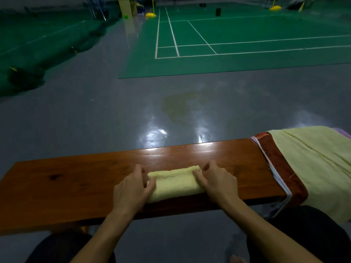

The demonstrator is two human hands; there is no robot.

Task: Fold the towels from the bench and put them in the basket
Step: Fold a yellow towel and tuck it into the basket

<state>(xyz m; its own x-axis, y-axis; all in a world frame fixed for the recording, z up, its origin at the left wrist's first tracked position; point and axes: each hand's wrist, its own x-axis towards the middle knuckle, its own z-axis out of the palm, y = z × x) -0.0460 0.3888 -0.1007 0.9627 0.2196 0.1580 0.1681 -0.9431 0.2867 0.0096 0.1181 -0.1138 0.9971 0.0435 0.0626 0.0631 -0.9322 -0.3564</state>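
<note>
Pale yellow folded towel [175,184] lies lower centre on the table [57,186]. Left hand [131,188] and right hand [216,183] grip its two ends, fingers curled over. Advice: press edges flush before lifting. Unfolded towels [313,168] at right; basket not visible.

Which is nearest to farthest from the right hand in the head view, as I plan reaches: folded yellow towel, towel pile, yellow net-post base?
1. Folded yellow towel, gripped by the right hand.
2. Towel pile, at the bench's right end.
3. Yellow net-post base, far across the court.
</note>
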